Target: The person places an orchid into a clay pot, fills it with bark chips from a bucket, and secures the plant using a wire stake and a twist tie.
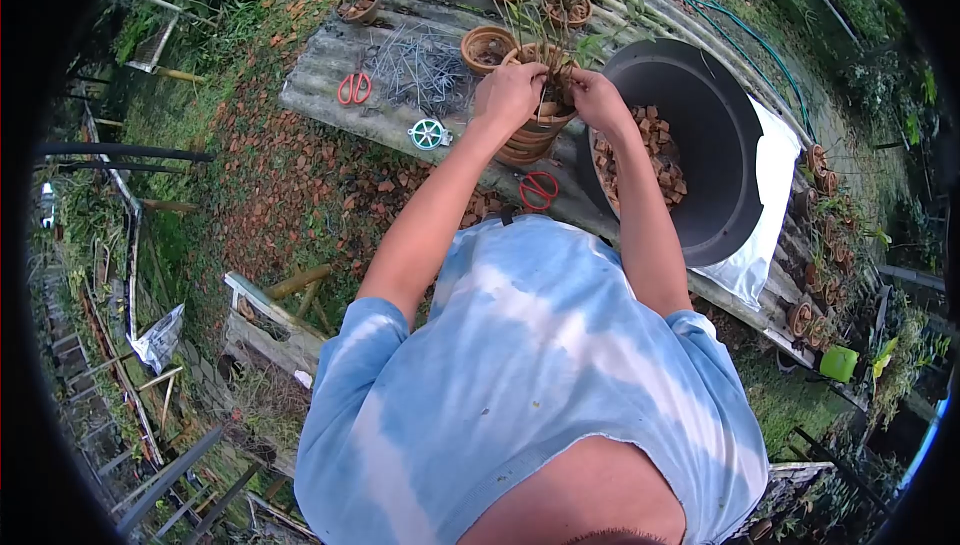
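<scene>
Both hands are at a plant (556,70) that stands in the top pot of a stack of terracotta pots (530,141). My left hand (511,95) is at the left side of the pot rim, its fingers bent in toward the stems; what they grip is too small to make out. On the right side, my right hand (598,100) has its thumb and fingers pinched together at the base of the plant. Another terracotta pot (487,49) sits just beyond my left hand.
A large black tub (715,155) with brick chunks (655,160) stands at the right on a white sack (775,175). Red scissors (354,89), more red scissors (538,191), a green wire reel (428,134) and metal wires (425,67) lie on the corrugated tabletop (320,75). Potted plants line its far side.
</scene>
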The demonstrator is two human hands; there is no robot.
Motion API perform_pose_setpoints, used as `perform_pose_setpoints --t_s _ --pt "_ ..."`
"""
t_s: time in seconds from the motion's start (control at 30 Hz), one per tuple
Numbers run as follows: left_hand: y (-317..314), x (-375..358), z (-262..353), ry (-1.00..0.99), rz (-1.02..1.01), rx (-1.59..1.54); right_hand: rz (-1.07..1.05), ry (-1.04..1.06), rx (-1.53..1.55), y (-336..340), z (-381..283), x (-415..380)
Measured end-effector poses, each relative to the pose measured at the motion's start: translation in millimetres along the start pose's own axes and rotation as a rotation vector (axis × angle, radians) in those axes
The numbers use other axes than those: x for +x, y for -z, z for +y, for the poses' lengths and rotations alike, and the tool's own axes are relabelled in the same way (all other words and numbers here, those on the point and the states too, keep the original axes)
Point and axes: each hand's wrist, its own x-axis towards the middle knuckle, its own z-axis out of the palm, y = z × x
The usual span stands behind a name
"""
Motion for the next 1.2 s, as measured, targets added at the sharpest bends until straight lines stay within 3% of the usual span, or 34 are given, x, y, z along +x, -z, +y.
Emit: perform_pose_setpoints --t_s 0.2,0.3,0.4,0.6,1.2 --pt "0.6 -1.0 6.1 0.048 -0.051 0.119 -0.001 -0.026 0.056 3.0 -4.6 -3.8" --pt "-5.2 -1.7 6.5 0.028 -0.051 0.182 -0.019 -0.183 0.158 6.9 -19.3 -11.0" --pt "-7.4 -2.9 6.4 0.013 -0.032 0.192 -0.037 -0.149 -0.033 14.0 -35.4 -19.5" --pt "-9.0 -7.7 8.9 0.024 -0.002 0.201 0.132 0.030 -0.037 -2.1 -19.0 -18.2" --pt "0.4 -2.5 10.5 0.069 -0.085 0.221 0.122 -0.012 -0.041 -1.8 -21.0 -17.6"
